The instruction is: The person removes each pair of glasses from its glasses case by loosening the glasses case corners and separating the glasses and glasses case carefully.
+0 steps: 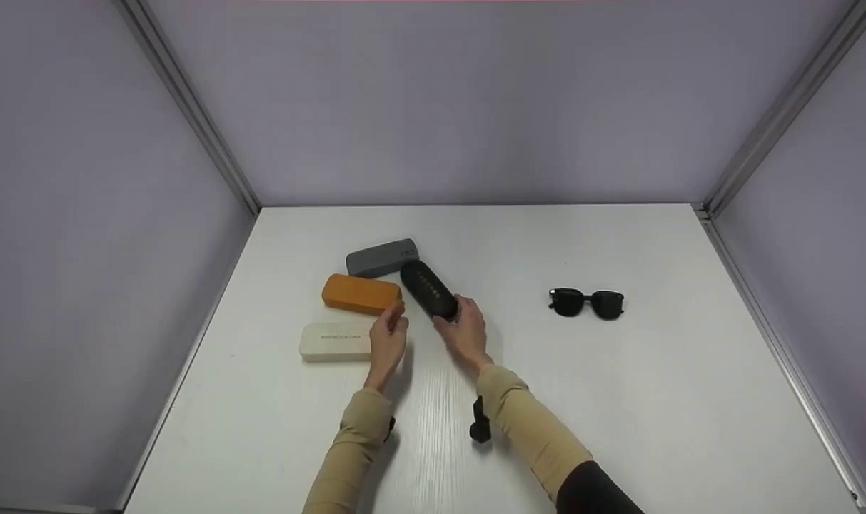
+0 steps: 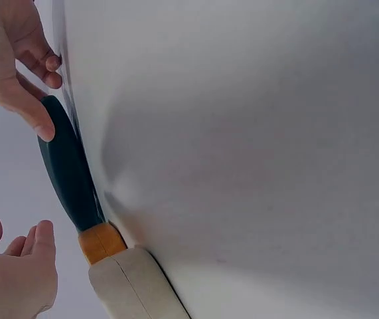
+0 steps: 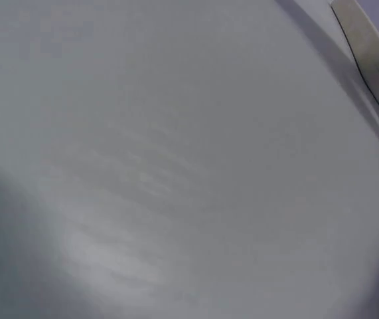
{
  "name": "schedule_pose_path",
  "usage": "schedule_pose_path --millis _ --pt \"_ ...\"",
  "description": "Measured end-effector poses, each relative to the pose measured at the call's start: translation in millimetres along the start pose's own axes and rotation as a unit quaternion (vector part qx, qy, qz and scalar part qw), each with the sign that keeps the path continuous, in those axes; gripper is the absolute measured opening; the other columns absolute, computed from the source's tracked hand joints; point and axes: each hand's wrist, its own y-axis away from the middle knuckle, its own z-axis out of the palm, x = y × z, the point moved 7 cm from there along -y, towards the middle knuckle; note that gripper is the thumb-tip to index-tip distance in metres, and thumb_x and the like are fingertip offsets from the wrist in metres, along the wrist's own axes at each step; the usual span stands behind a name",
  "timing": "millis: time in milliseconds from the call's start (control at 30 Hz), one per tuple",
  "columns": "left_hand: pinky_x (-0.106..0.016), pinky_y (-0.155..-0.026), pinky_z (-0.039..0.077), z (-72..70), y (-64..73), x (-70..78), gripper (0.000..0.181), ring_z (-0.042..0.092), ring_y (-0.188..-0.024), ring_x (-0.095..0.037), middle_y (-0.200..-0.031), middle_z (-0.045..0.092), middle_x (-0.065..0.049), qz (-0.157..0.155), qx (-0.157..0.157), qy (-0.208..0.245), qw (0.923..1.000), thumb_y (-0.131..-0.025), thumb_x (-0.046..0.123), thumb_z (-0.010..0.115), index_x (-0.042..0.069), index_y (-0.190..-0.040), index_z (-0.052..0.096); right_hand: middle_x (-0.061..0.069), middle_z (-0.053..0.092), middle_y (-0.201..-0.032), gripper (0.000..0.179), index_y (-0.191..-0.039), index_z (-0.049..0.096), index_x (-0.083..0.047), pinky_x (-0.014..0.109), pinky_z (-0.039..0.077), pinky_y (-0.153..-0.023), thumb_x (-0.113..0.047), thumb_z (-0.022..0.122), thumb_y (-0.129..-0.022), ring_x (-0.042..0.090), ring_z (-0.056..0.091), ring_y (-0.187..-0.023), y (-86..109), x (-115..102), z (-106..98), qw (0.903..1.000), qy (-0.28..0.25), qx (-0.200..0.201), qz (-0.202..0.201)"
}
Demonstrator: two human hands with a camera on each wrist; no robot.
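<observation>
My right hand (image 1: 465, 334) holds the near end of a black glasses case (image 1: 428, 288) that lies slanted on the table. In the left wrist view, the thumb of that right hand (image 2: 16, 80) lies along the end of the case (image 2: 70, 173), which looks dark green there. Fairly straight fingers and nothing in its grasp mark my left hand (image 1: 388, 343), which hovers by an orange glasses case (image 1: 358, 293) and hides the right end of a cream glasses case (image 1: 333, 341). Behind the orange one sits a grey glasses case (image 1: 381, 258), close to the black case's far end.
Black sunglasses (image 1: 587, 303) lie apart on the right side of the white table (image 1: 661, 414). Grey panels (image 1: 475, 107) enclose the table at the back and both sides. The right wrist view shows mostly tabletop, with part of the cream case (image 3: 373, 63) at its upper right.
</observation>
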Motion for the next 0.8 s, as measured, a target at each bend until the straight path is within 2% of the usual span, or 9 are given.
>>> schedule_pose_path --millis 200,467,800 --pt "-0.048 -0.112 0.045 7.4 -0.6 -4.4 0.04 0.056 -0.132 -0.042 -0.139 0.058 -0.029 -0.011 -0.011 0.007 0.9999 -0.099 -0.002 0.051 -0.011 -0.138 0.053 0.021 0.061 -0.129 0.061 -0.137 0.056 0.002 0.052 0.047 -0.105 -0.022 0.08 -0.087 0.037 0.06 -0.119 -4.5 -6.6 -1.4 0.9978 0.037 -0.008 -0.053" --pt "-0.048 -0.115 0.044 12.2 -2.4 -3.9 0.042 0.053 -0.134 -0.042 -0.142 0.055 -0.03 -0.022 -0.016 0.023 0.9994 -0.099 -0.002 0.05 -0.012 -0.14 0.05 0.015 0.064 -0.106 0.046 -0.121 0.066 -0.001 0.045 0.052 -0.089 -0.025 0.081 -0.085 0.027 0.061 -0.095 -7.4 -2.8 -5.9 0.9954 0.068 -0.031 -0.059" --pt "-0.047 -0.12 0.037 24.7 -2.1 -7.2 0.048 0.045 -0.142 -0.041 -0.151 0.047 -0.028 -0.048 -0.053 0.019 0.9972 -0.101 0.004 0.047 -0.01 -0.147 0.042 0.011 0.066 -0.097 0.044 -0.113 0.071 -0.001 0.039 0.051 -0.081 -0.027 0.083 -0.08 0.021 0.058 -0.087 1.2 8.7 -26.7 0.9936 0.074 -0.042 -0.074"
